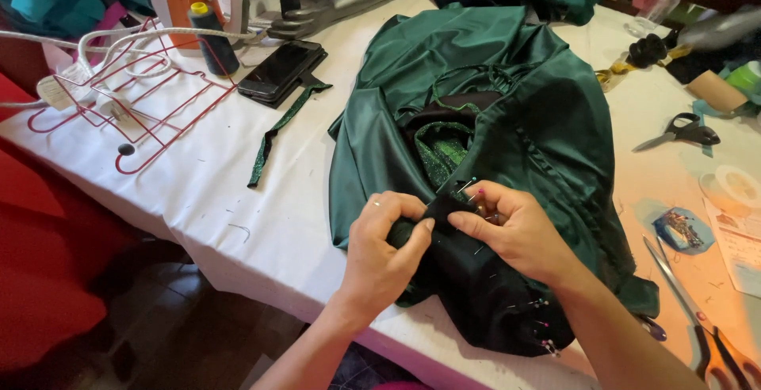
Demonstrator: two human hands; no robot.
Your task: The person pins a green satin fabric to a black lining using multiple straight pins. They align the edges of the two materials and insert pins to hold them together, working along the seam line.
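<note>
Head view: my left hand (386, 241) and right hand (507, 227) both pinch one dark green garment (507, 120); two scissors (682, 131) lie right.

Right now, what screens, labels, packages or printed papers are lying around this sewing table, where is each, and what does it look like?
Phone: far left of the green garment, flat black rectangle, dark screen.
Tag: left edge of the table, small pale card on the white cord.
Printed sheet: right edge, whitish paper with small print.
Pin packet: right of both hands, small blue pack with pins.
Tape roll: above the sheet, white disc.
</note>
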